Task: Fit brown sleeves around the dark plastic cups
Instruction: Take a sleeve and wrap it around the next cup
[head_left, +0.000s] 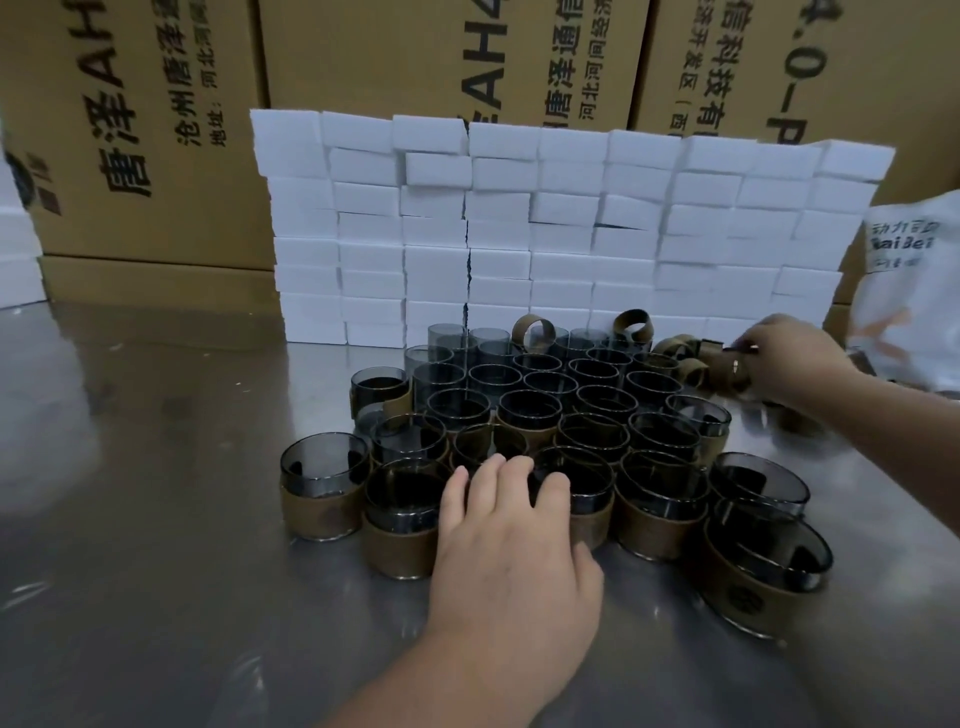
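Several dark smoky plastic cups (530, 405) stand packed together on a steel table (156, 519). The front rows wear brown sleeves (654, 530); the back rows are bare. My left hand (511, 540) lies over a sleeved cup in the front row, fingers curled round its rim. My right hand (795, 358) reaches to a pile of loose brown sleeves (691, 358) at the right of the cups and pinches one sleeve (727, 369). Two more loose sleeves (535, 330) stand on top of the back cups.
A wall of stacked white boxes (561, 228) runs behind the cups. Large printed cardboard cartons (156, 130) stand behind that. A white plastic bag (914, 291) sits at the far right. More white boxes (18, 260) show at the left edge.
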